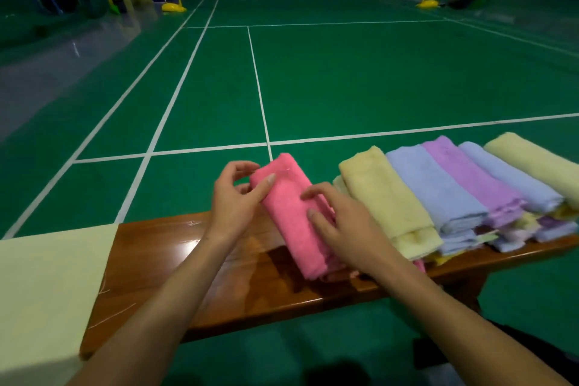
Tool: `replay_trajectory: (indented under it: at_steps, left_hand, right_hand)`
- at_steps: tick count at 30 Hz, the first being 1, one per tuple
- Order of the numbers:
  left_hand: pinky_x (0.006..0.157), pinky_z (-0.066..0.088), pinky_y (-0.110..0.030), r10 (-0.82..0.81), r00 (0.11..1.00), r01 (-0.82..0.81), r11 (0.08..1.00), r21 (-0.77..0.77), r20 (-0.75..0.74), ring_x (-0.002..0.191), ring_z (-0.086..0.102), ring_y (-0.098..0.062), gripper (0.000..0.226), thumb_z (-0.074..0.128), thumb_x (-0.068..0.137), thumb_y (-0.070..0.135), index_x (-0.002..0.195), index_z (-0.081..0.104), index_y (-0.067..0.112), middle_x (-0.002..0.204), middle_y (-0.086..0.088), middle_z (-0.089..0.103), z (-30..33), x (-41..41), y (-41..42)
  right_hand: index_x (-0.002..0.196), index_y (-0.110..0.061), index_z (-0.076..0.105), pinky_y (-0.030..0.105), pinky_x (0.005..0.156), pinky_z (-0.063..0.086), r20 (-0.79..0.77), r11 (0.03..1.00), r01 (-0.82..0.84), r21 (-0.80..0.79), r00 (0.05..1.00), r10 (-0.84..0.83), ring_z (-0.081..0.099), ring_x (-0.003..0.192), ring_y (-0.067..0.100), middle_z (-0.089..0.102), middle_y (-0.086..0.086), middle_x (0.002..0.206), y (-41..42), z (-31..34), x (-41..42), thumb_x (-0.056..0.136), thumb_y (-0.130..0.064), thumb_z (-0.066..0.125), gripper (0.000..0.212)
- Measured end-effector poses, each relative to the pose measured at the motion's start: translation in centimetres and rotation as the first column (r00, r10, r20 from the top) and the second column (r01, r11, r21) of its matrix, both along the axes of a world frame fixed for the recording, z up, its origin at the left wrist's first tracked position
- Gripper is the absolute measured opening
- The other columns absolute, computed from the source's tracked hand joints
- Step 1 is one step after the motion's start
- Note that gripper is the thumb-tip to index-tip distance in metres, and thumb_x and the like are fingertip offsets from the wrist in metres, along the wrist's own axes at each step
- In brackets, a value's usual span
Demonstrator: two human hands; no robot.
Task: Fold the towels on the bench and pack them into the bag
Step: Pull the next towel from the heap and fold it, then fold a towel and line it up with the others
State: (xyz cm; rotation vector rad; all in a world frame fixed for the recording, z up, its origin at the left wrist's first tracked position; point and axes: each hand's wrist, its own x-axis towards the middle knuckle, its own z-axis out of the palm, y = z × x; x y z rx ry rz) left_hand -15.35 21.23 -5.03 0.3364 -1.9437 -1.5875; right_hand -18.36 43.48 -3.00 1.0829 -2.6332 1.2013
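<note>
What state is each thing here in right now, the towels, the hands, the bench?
Pink towel: folded, lying on the bench.
Left hand: fingers pinching the pink towel's far end.
Right hand: resting flat on the pink towel.
Other towels: folded, overlapping in a row.
Bench: glossy, holding everything.

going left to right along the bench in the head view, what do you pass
pale yellow cloth → bare bench top → left hand → pink towel → right hand → yellow towel → blue towel → purple towel
</note>
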Motion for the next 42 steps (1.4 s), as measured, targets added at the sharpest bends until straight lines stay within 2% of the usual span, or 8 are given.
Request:
replay_trajectory:
  at_steps: [2, 5, 11, 17, 22, 26, 30, 42]
  left_hand:
    - [0.090, 0.060, -0.027, -0.104, 0.993, 0.108, 0.992, -0.072, 0.047, 0.110, 0.069, -0.011, 0.040, 0.089, 0.084, 0.025, 0.115, 0.066, 0.036, 0.132, 0.003, 0.062, -1.1, -1.0, 1.5]
    - [0.112, 0.051, -0.041, -0.268, 0.927, 0.353, 0.857, -0.375, 0.260, 0.133, 0.055, -0.013, 0.046, 0.084, 0.087, 0.042, 0.129, 0.069, 0.038, 0.149, 0.001, 0.053, -4.0, -1.3, 3.8]
    - [0.117, 0.040, -0.040, -0.244, 0.903, 0.404, 0.760, -0.509, 0.353, 0.141, 0.046, -0.012, 0.054, 0.069, 0.090, 0.065, 0.137, 0.066, 0.038, 0.156, 0.009, 0.048, -5.0, -1.6, 4.7]
    - [0.105, 0.051, -0.037, -0.268, 0.899, 0.415, 0.770, -0.484, 0.345, 0.121, 0.058, -0.004, 0.043, 0.076, 0.093, 0.047, 0.132, 0.068, 0.030, 0.134, 0.010, 0.062, -3.9, -0.6, 3.9]
    - [0.090, 0.052, -0.023, -0.258, 0.928, 0.368, 0.745, -0.556, 0.270, 0.111, 0.062, 0.001, 0.027, 0.074, 0.097, 0.040, 0.122, 0.071, 0.029, 0.120, 0.017, 0.066, -0.5, 2.9, 1.4]
    - [0.089, 0.056, -0.031, -0.161, 0.965, 0.253, 0.773, -0.582, 0.205, 0.110, 0.065, -0.005, 0.024, 0.074, 0.097, 0.037, 0.120, 0.072, 0.029, 0.118, 0.020, 0.069, 3.3, 6.7, -2.6]
    - [0.086, 0.059, -0.035, -0.034, 0.985, 0.131, 0.780, -0.612, 0.169, 0.105, 0.068, -0.007, 0.021, 0.074, 0.097, 0.032, 0.118, 0.071, 0.027, 0.115, 0.019, 0.071, 5.7, 12.2, -7.8]
    - [0.083, 0.060, -0.033, 0.465, 0.792, -0.025, 0.671, -0.741, 0.394, 0.101, 0.063, 0.000, 0.024, 0.067, 0.098, 0.050, 0.119, 0.064, 0.039, 0.122, 0.020, 0.067, -0.8, 30.1, -23.6]
  right_hand:
    - [0.129, -0.031, 0.060, 0.044, 0.089, 0.054, -0.135, 0.962, 0.134, 0.237, 0.985, -0.104, 0.060, 0.106, 0.022, 0.060, 0.002, 0.124, 1.6, 0.4, -1.0, 0.103, -0.039, 0.055, 0.027]
    - [0.117, -0.022, 0.068, 0.042, 0.089, 0.052, -0.413, 0.741, 0.316, 0.592, 0.909, -0.058, 0.051, 0.107, 0.027, 0.061, 0.007, 0.123, 2.7, -0.2, -1.9, 0.105, -0.049, 0.045, 0.038]
    - [0.101, -0.017, 0.073, 0.042, 0.080, 0.046, -0.478, 0.693, 0.323, 0.644, 0.877, 0.037, 0.054, 0.099, 0.027, 0.066, 0.007, 0.108, 2.7, -1.1, -2.6, 0.104, -0.047, 0.044, 0.042]
    - [0.105, -0.021, 0.072, 0.041, 0.083, 0.049, -0.398, 0.714, 0.286, 0.639, 0.917, -0.011, 0.055, 0.099, 0.024, 0.065, 0.003, 0.111, 2.6, -0.8, -2.7, 0.104, -0.051, 0.043, 0.041]
    - [0.118, -0.026, 0.071, 0.037, 0.080, 0.057, -0.304, 0.852, 0.239, 0.467, 0.947, -0.099, 0.060, 0.103, 0.018, 0.064, -0.002, 0.121, 2.2, 1.0, -2.2, 0.103, -0.053, 0.054, 0.036]
    - [0.122, -0.026, 0.066, 0.034, 0.081, 0.056, -0.268, 0.986, 0.115, 0.122, 0.960, -0.079, 0.061, 0.099, 0.009, 0.064, -0.009, 0.115, 0.0, 2.4, -1.0, 0.101, -0.049, 0.059, 0.033]
    - [0.129, -0.023, 0.061, 0.033, 0.084, 0.057, -0.137, 0.978, -0.081, -0.190, 0.989, 0.055, 0.064, 0.100, 0.005, 0.065, -0.010, 0.119, -4.5, 2.6, 2.2, 0.098, -0.038, 0.069, 0.036]
    - [0.133, -0.025, 0.055, 0.033, 0.085, 0.059, 0.377, 0.929, -0.299, -0.219, 0.852, 0.363, 0.065, 0.097, 0.008, 0.064, -0.011, 0.115, -23.2, -3.8, 12.9, 0.099, -0.039, 0.068, 0.039]
